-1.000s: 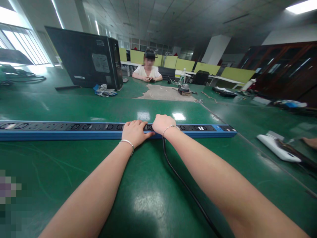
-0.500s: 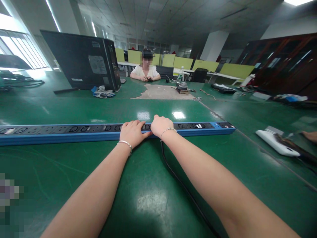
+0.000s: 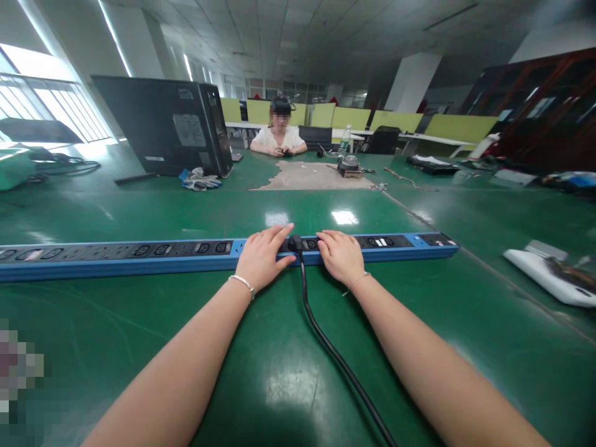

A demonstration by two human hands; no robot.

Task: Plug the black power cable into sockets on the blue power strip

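Observation:
A long blue power strip (image 3: 116, 267) with a black socket face lies across the green table. Seated in one of its sockets is a black plug (image 3: 295, 244), and its black cable (image 3: 321, 332) runs down toward me between my arms. My left hand (image 3: 263, 256) rests on the strip just left of the plug, thumb and fingers apart, holding nothing. To the right of the plug, my right hand (image 3: 342, 256) lies on the strip with its fingers stretched out over the sockets and away from the plug.
Beyond the strip stand a black computer case (image 3: 162, 127) and gloves (image 3: 200, 180). A person (image 3: 279, 138) sits across the table. A bottle (image 3: 345, 139) and a round grey device (image 3: 348, 164) are near them. At right lies a white device (image 3: 549, 276).
My right hand has let go of the plug and moved right along the strip, so the plug now shows. My left hand stays on the strip. The view has shifted slightly.

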